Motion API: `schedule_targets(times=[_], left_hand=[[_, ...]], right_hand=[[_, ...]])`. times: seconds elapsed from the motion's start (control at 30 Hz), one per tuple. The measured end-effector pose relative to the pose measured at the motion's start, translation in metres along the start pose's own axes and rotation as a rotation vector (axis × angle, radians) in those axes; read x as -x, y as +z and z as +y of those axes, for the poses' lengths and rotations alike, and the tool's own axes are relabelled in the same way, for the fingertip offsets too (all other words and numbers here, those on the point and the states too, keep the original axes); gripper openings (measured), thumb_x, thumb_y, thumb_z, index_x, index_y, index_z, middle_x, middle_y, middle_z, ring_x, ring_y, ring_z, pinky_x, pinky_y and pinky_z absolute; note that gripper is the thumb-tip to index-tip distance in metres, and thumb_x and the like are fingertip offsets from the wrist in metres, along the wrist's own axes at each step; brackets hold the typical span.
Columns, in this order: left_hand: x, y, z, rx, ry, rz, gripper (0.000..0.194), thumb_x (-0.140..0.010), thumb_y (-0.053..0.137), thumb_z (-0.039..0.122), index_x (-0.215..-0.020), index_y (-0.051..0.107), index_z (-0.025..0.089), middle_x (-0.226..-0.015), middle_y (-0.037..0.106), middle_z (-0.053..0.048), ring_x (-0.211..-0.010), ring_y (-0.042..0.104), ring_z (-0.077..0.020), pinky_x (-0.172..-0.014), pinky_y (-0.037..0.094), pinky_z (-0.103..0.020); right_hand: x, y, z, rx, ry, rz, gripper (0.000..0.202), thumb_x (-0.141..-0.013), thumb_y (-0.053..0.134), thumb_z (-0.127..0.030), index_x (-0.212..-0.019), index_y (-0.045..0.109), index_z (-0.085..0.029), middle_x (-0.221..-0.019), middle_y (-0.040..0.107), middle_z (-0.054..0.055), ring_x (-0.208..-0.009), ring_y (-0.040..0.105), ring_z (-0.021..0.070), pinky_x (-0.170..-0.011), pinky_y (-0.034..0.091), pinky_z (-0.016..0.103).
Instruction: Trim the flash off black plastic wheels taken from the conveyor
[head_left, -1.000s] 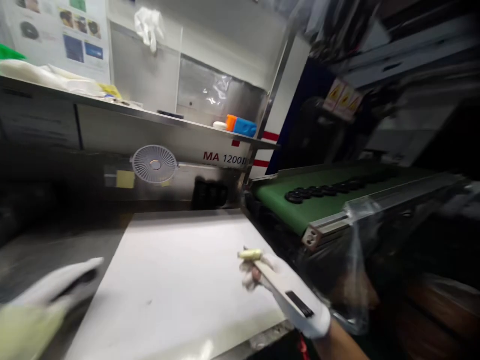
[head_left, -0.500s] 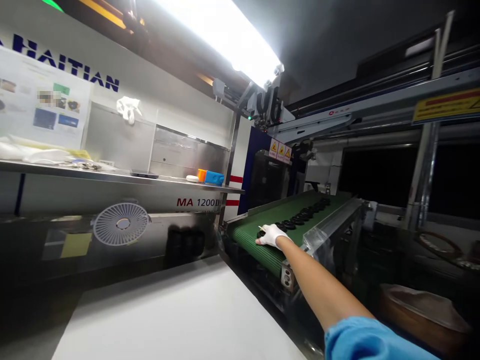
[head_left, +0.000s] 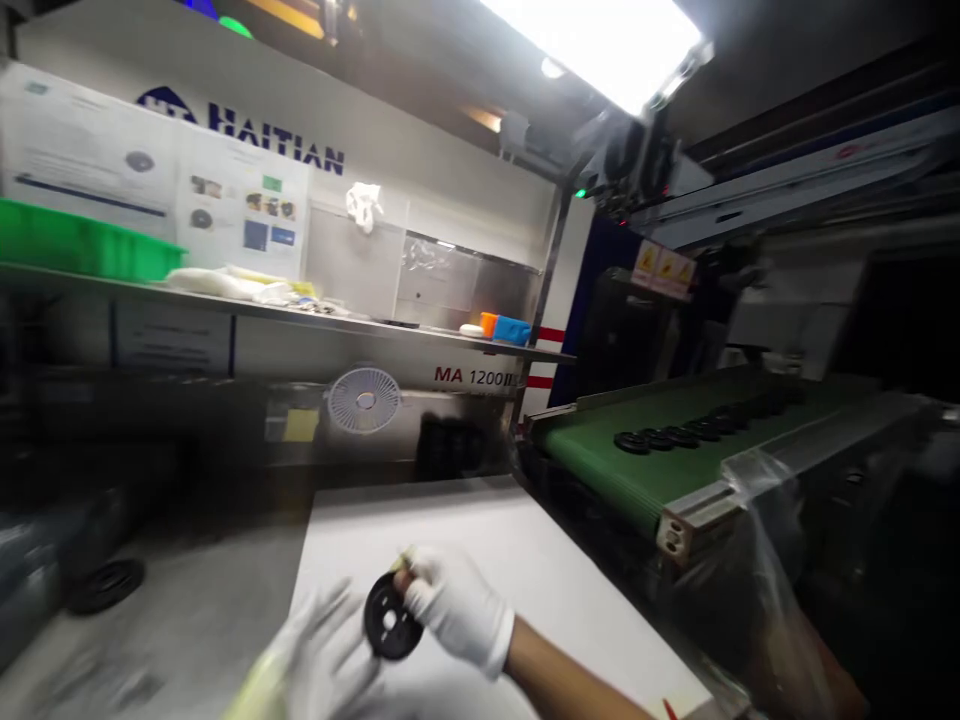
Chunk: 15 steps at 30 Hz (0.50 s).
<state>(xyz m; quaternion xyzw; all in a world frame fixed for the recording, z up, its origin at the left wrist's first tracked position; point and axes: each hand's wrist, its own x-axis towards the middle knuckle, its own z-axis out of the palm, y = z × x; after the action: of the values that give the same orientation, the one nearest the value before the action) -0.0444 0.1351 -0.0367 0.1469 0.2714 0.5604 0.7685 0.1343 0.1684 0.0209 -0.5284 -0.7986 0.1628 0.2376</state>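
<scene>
Black and round, with a light spot at its centre, one disc (head_left: 403,634) is held by the right hand (head_left: 459,604) over the left part of the white surface (head_left: 585,600). Its face is tilted toward the viewer; whether its lower rim touches the surface cannot be told. The right hand, in a white glove, has a narrow grip, pinching the disc at its upper right rim. A pale yellow bit (head_left: 401,561) shows by the right thumb; blur hides what it is. The left hand (head_left: 322,648), also gloved, has a wide grip, its fingers spread just beside the rim; contact cannot be confirmed.

Step in hand, as judged: handling of a single disc between both hands, the right supporting it. Any transfer would call for the left fingers to close on the free lower rim before the right grip loosens.

Edges and room: the white surface extends behind and to the right of the disc, so movement appears least restricted that way. Its left edge lies near the left hand, bordering a grey surface (head_left: 225,600) where what looks like a second disc (head_left: 105,586) lies. Past the right edge, a dark gap precedes the green conveyor (head_left: 592,455), which carries a row of discs (head_left: 705,430). Beyond the back edge are a fan (head_left: 365,401) and, higher, a shelf (head_left: 420,331).
</scene>
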Motion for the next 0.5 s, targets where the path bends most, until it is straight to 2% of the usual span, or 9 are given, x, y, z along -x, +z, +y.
schedule_targets(times=[0.07, 0.13, 0.23, 0.3, 0.37, 0.43, 0.5], left_hand=[[0.006, 0.01, -0.027, 0.119, -0.103, 0.084, 0.039, -0.073, 0.065, 0.038, -0.103, 0.059, 0.015, -0.093, 0.07, -0.011, -0.097, 0.063, -0.0317, -0.078, 0.053, -0.043], [0.011, 0.017, -0.045, 0.193, -0.144, 0.148, 0.031, -0.073, 0.066, 0.033, -0.097, 0.06, 0.014, -0.081, 0.069, -0.009, -0.09, 0.066, -0.0298, -0.076, 0.053, -0.043], [0.015, 0.024, -0.057, 0.255, -0.119, 0.222, 0.028, -0.074, 0.066, 0.026, -0.099, 0.06, 0.015, -0.085, 0.068, -0.009, -0.085, 0.066, -0.027, -0.072, 0.054, -0.043], [0.014, 0.029, -0.059, 0.272, -0.052, 0.276, 0.026, -0.075, 0.063, 0.019, -0.101, 0.059, 0.015, -0.088, 0.067, -0.008, -0.082, 0.066, -0.0236, -0.07, 0.054, -0.04], [0.01, 0.034, -0.06, 0.249, 0.043, 0.278, 0.023, -0.075, 0.059, 0.011, -0.098, 0.06, 0.014, -0.082, 0.065, -0.006, -0.075, 0.065, -0.0195, -0.067, 0.054, -0.036], [0.004, 0.039, -0.062, 0.184, 0.159, 0.218, 0.02, -0.073, 0.057, 0.007, -0.091, 0.062, 0.013, -0.075, 0.062, -0.004, -0.068, 0.062, -0.0164, -0.065, 0.053, -0.033], [0.0, 0.043, -0.065, 0.122, 0.255, 0.15, 0.013, -0.074, 0.059, 0.011, -0.085, 0.064, 0.013, -0.069, 0.059, -0.003, -0.064, 0.059, -0.0146, -0.064, 0.051, -0.031]], right_hand=[[0.022, 0.039, -0.019, -0.05, -0.054, -0.055, 0.019, -0.082, 0.044, -0.015, -0.076, 0.062, -0.018, -0.073, 0.066, -0.002, -0.066, 0.059, 0.0102, -0.059, 0.041, 0.017], [0.041, 0.049, -0.025, -0.075, -0.047, -0.038, 0.015, -0.079, 0.049, -0.017, -0.085, 0.063, -0.02, -0.082, 0.067, 0.0, -0.075, 0.061, 0.0144, -0.068, 0.043, 0.023], [0.06, 0.03, -0.009, -0.209, -0.018, 0.063, 0.027, -0.088, 0.046, -0.035, -0.109, 0.058, -0.023, -0.1, 0.065, 0.004, -0.091, 0.06, 0.0178, -0.081, 0.042, 0.028], [0.07, 0.016, 0.01, -0.3, 0.003, 0.111, 0.036, -0.093, 0.032, -0.044, -0.098, 0.058, -0.021, -0.091, 0.064, 0.004, -0.082, 0.058, 0.0166, -0.076, 0.043, 0.028], [0.08, 0.011, 0.029, -0.346, 0.024, 0.076, 0.039, -0.094, 0.029, -0.044, -0.08, 0.056, -0.02, -0.074, 0.06, 0.001, -0.069, 0.055, 0.0152, -0.066, 0.041, 0.027], [0.091, 0.014, 0.041, -0.389, 0.02, 0.01, 0.032, -0.092, 0.035, -0.04, -0.078, 0.056, -0.02, -0.07, 0.059, 0.0, -0.066, 0.053, 0.0145, -0.063, 0.039, 0.026], [0.098, 0.022, 0.045, -0.426, 0.001, -0.016, 0.026, -0.091, 0.039, -0.037, -0.083, 0.059, -0.022, -0.075, 0.061, -0.001, -0.069, 0.054, 0.0144, -0.063, 0.038, 0.025]])
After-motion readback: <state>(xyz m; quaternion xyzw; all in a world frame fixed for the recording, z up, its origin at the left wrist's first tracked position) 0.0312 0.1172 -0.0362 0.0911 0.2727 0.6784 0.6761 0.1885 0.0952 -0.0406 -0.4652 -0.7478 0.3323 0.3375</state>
